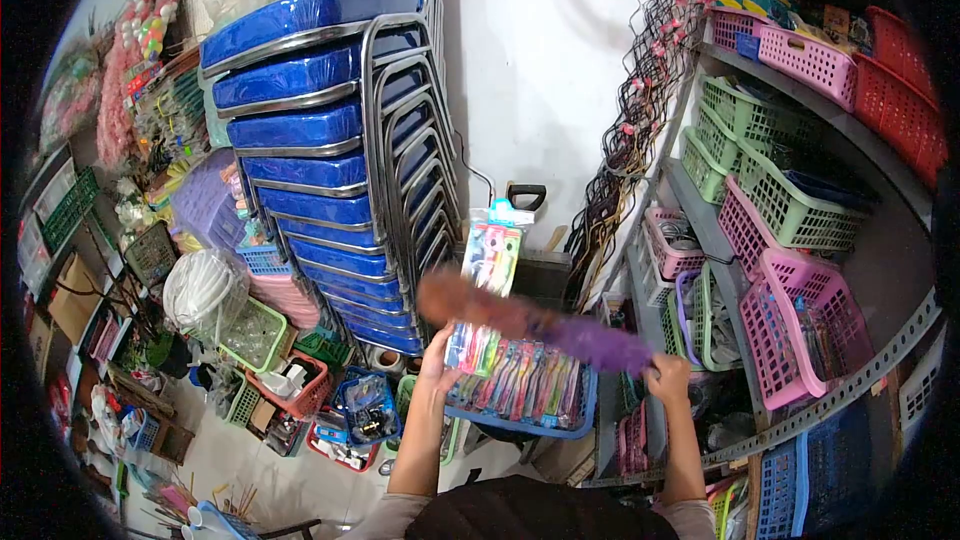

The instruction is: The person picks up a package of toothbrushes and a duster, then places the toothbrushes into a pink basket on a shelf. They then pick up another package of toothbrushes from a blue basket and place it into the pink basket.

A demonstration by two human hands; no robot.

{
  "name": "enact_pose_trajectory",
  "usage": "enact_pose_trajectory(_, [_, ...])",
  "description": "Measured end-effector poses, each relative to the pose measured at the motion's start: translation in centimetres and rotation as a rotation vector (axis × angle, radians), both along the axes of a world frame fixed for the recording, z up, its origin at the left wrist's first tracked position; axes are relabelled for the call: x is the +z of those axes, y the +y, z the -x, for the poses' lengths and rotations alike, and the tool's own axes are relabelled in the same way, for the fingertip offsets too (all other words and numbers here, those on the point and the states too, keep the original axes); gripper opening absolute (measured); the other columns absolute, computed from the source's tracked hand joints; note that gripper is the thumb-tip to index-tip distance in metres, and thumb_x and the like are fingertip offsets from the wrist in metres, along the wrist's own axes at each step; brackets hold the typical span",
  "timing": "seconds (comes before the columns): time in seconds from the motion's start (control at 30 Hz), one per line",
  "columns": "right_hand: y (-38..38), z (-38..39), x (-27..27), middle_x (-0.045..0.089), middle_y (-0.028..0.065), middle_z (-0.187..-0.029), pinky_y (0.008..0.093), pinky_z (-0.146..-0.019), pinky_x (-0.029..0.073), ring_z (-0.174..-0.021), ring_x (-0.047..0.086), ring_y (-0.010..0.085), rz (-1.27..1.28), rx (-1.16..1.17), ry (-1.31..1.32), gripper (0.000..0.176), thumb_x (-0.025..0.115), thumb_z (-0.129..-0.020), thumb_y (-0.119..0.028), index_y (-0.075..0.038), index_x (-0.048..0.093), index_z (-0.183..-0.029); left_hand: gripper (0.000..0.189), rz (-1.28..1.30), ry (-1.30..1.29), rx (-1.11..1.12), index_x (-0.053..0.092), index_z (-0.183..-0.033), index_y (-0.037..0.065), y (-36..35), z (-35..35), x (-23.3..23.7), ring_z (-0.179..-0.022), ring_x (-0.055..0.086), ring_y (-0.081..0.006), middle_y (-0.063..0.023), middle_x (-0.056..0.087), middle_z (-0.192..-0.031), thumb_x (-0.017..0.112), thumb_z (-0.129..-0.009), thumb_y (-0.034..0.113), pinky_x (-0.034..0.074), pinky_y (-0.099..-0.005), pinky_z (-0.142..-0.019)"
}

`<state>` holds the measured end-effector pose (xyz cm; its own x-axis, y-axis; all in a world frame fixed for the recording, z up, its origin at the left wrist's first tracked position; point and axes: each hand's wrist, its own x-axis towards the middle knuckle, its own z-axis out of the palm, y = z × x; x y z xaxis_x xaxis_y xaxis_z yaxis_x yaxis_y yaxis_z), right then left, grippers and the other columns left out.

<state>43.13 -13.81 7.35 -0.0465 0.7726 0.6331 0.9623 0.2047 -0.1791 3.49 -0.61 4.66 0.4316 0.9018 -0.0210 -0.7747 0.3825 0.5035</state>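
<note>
In the head view my right hand (668,378) is closed round the purple end of a long fluffy duster (590,340), brown at its far end and smeared by motion. The duster crosses in front of a colourful pack of toothbrushes (492,248), which my left hand (437,365) grips by its lower left edge. Below the pack is a blue basket (592,405) filled with a row of similar toothbrush packs (530,380). The duster hides the middle of the held pack.
A tall stack of blue chairs (300,125) rises at the left. Shelves at the right hold a pink basket (790,340) and a green basket (800,210). Several baskets stand on the floor, among them a red basket (305,395). A black handle (527,197) stands by the wall.
</note>
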Motion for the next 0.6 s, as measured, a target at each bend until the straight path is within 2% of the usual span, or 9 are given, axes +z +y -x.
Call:
enact_pose_trajectory(0.07, [-0.2, -0.1, 0.0, 0.050, 0.0141, -0.057, 0.0418, -0.047, 0.039, -0.051, 0.051, 0.0350, 0.030, 0.109, -0.082, 0.023, 0.065, -0.063, -0.019, -0.004, 0.048, -0.067, 0.039, -0.219, -0.100, -0.064, 0.051, -0.116, 0.003, -0.1, 0.6, -0.7, -0.094, 0.060, -0.0230, -0.0119, 0.059, -0.108, 0.051, -0.087, 0.029, 0.047, -0.0404, -0.085])
enact_pose_trajectory(0.1, [-0.3, -0.1, 0.1, 0.049, 0.0135, -0.056, 0.0412, -0.047, 0.039, -0.050, 0.051, 0.0343, -0.001, 0.131, -0.096, 0.024, 0.065, -0.062, -0.020, -0.004, 0.047, -0.066, 0.038, -0.066, -0.188, -0.017, 0.051, -0.114, 0.004, 0.1, 0.6, -1.0, -0.094, 0.059, -0.0233, -0.0120, 0.059, -0.107, 0.052, -0.087, 0.031, 0.049, -0.0402, -0.083])
enact_pose_trajectory(0.17, [-0.2, -0.1, 0.2, 0.048, 0.0129, -0.055, 0.0407, -0.047, 0.039, -0.049, 0.050, 0.0335, -0.030, 0.151, -0.109, 0.024, 0.065, -0.060, -0.020, -0.005, 0.047, -0.066, 0.036, -0.076, -0.132, 0.039, 0.052, -0.114, 0.005, 0.2, 0.4, -1.0, -0.095, 0.059, -0.0225, -0.0114, 0.059, -0.107, 0.052, -0.087, 0.028, 0.049, -0.0392, -0.083])
enact_pose_trajectory(0.27, [0.4, -0.1, 0.3, 0.049, 0.0128, -0.057, 0.0412, -0.047, 0.039, -0.051, 0.051, 0.0332, -0.105, -0.013, -0.062, 0.024, 0.064, -0.062, -0.021, -0.005, 0.046, -0.065, 0.034, 0.031, -0.044, 0.009, 0.050, -0.119, 0.006, 0.0, 0.4, 0.2, -0.099, 0.057, -0.0190, -0.0078, 0.059, -0.110, 0.051, -0.087, 0.019, 0.046, -0.0372, -0.086])
enact_pose_trajectory(0.37, [0.7, 0.1, 0.2, 0.051, 0.0128, -0.058, 0.0417, -0.048, 0.039, -0.053, 0.052, 0.0326, -0.086, -0.194, 0.031, 0.025, 0.065, -0.062, -0.022, -0.005, 0.047, -0.065, 0.036, 0.015, 0.006, 0.000, 0.049, -0.121, 0.006, 0.0, 0.5, 0.1, -0.100, 0.057, -0.0191, -0.0082, 0.058, -0.111, 0.051, -0.087, 0.019, 0.046, -0.0367, -0.086])
enact_pose_trajectory(0.47, [0.3, 0.3, -0.1, 0.052, 0.0126, -0.060, 0.0417, -0.048, 0.040, -0.056, 0.054, 0.0320, 0.008, -0.150, 0.054, 0.026, 0.067, -0.061, -0.023, -0.005, 0.049, -0.066, 0.038, 0.015, -0.012, 0.016, 0.048, -0.122, 0.006, -0.1, 0.7, -0.3, -0.099, 0.057, -0.0200, -0.0084, 0.058, -0.112, 0.052, -0.088, 0.023, 0.046, -0.0384, -0.087])
enact_pose_trajectory(0.53, [-0.5, 0.9, 0.6, 0.053, 0.0126, -0.060, 0.0409, -0.049, 0.040, -0.057, 0.055, 0.0314, 0.040, 0.105, -0.102, 0.028, 0.068, -0.059, -0.025, -0.004, 0.051, -0.068, 0.040, -0.160, -0.156, -0.049, 0.049, -0.120, 0.006, 0.6, 1.5, -2.6, -0.099, 0.056, -0.0226, -0.0092, 0.058, -0.110, 0.049, -0.089, 0.030, 0.045, -0.0409, -0.087])
enact_pose_trajectory(0.57, [-0.6, 1.0, 0.6, 0.053, 0.0126, -0.061, 0.0403, -0.049, 0.041, -0.058, 0.055, 0.0312, 0.006, 0.161, -0.142, 0.029, 0.068, -0.059, -0.027, -0.005, 0.051, -0.068, 0.046, -0.097, -0.085, 0.051, 0.053, -0.110, -0.001, 2.5, 2.4, -6.1, -0.088, 0.060, -0.0265, -0.0163, 0.061, -0.101, 0.052, -0.086, 0.039, 0.050, -0.0419, -0.079])
enact_pose_trajectory(0.6, [-0.6, 1.0, 0.5, 0.053, 0.0126, -0.061, 0.0403, -0.049, 0.041, -0.058, 0.055, 0.0312, 0.005, 0.162, -0.142, 0.029, 0.068, -0.059, -0.027, -0.005, 0.051, -0.068, 0.042, -0.124, -0.207, -0.111, 0.051, -0.115, 0.006, 2.2, 2.2, -5.5, -0.100, 0.055, -0.0259, -0.0116, 0.058, -0.107, 0.045, -0.090, 0.038, 0.046, -0.0416, -0.087])
